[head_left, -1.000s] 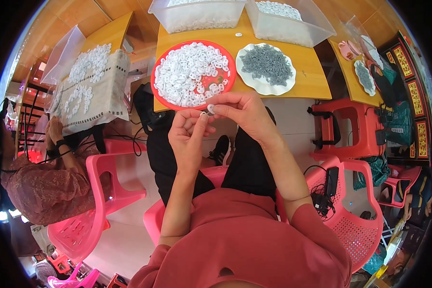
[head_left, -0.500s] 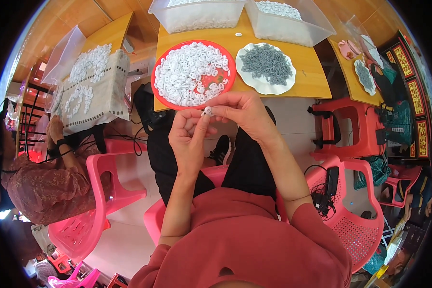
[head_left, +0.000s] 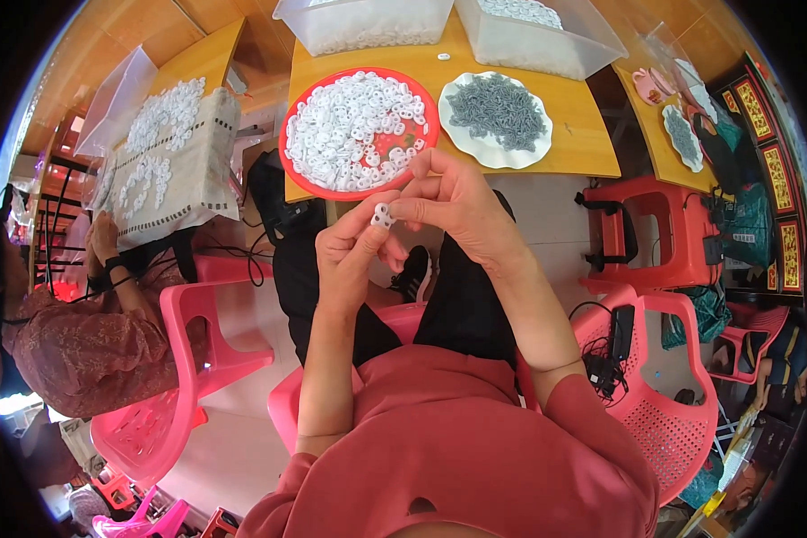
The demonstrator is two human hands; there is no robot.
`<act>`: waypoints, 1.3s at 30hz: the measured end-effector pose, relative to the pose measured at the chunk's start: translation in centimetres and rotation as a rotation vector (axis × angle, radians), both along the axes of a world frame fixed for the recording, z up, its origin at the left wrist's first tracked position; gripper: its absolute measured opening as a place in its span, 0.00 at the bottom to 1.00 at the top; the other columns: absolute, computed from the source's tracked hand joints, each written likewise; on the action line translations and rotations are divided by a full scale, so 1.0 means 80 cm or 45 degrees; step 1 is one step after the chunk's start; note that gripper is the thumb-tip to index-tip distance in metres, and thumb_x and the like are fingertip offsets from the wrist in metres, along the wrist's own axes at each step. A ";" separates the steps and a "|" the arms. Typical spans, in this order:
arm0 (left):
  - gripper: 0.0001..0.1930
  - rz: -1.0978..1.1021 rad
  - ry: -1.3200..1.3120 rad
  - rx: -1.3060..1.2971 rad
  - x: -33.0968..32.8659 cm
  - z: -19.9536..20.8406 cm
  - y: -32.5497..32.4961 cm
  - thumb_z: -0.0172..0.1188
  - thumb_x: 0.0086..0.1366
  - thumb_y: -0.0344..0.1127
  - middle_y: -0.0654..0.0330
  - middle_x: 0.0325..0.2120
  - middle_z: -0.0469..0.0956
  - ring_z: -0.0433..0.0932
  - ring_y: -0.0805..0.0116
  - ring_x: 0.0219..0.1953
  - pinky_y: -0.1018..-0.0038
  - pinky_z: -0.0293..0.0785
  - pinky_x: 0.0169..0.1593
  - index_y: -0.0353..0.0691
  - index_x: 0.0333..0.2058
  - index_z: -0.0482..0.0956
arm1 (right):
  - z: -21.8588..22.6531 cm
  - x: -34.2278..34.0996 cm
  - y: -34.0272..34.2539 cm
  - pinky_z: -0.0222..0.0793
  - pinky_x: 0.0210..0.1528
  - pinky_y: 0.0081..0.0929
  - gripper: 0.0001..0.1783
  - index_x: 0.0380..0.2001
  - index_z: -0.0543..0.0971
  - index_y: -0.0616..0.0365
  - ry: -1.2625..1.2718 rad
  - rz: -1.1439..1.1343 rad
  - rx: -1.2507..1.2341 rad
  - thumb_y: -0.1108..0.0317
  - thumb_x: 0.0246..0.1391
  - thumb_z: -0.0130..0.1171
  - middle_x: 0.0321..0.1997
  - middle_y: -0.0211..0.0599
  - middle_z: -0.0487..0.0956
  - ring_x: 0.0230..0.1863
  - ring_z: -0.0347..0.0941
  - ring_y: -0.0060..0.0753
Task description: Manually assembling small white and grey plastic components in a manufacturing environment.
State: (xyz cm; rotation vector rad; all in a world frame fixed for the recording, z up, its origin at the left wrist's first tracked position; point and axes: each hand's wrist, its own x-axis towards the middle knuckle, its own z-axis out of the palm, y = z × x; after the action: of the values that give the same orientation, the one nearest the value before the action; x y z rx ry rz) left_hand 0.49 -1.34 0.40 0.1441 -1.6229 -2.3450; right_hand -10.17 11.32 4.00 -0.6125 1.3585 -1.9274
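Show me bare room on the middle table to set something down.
Bare yellow tabletop lies right of the scalloped plate, below the right bin. A smaller gap, holding one white piece, separates left bin and plate. The red tray crowds the left.

The left thumb is partly hiding the held white item; the upper edge is cropping a clear bin

Forearms angled inward, fingers pinched; close together
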 end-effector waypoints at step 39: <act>0.21 0.185 0.273 0.143 0.009 -0.013 -0.007 0.54 0.65 0.40 0.59 0.29 0.77 0.71 0.78 0.20 0.84 0.66 0.21 0.30 0.50 0.71 | 0.015 0.033 -0.009 0.69 0.26 0.36 0.10 0.28 0.64 0.60 1.439 -0.144 0.233 0.67 0.54 0.52 0.22 0.43 0.74 0.26 0.74 0.45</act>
State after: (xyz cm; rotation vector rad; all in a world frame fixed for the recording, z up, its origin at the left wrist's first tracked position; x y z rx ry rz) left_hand 1.24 -1.86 -0.62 0.0308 -1.3364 -2.2547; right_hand -7.55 10.57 5.21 -1.6965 2.2141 -1.4851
